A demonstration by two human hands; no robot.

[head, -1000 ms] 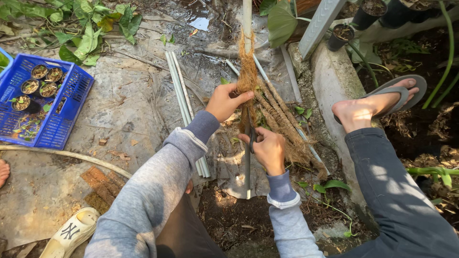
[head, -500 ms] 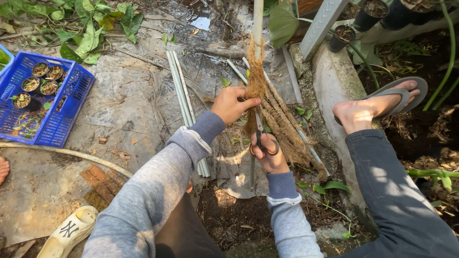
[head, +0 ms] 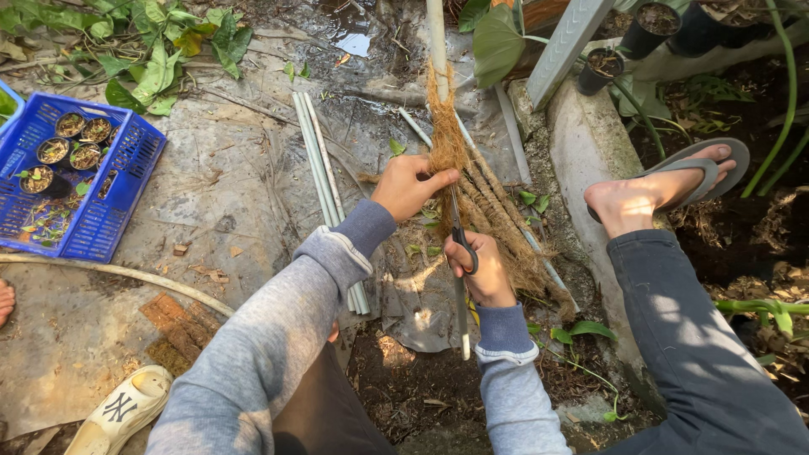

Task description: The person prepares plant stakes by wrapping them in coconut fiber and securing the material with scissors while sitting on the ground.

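Our left hand [head: 410, 185] pinches brown coir fibre wrapped on a pale pole [head: 444, 126]; our right hand [head: 482, 270] grips black-handled scissors [head: 461, 236], blades seemingly against the fibre.

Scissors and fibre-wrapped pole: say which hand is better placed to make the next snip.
Right. The right hand already has its fingers through the scissors, blades up at the coconut fibre, which the left hand pinches against the pole.

Bare concrete [head: 227, 194] left; curb [head: 590, 160] (foot [head: 628, 202]) blocks right.
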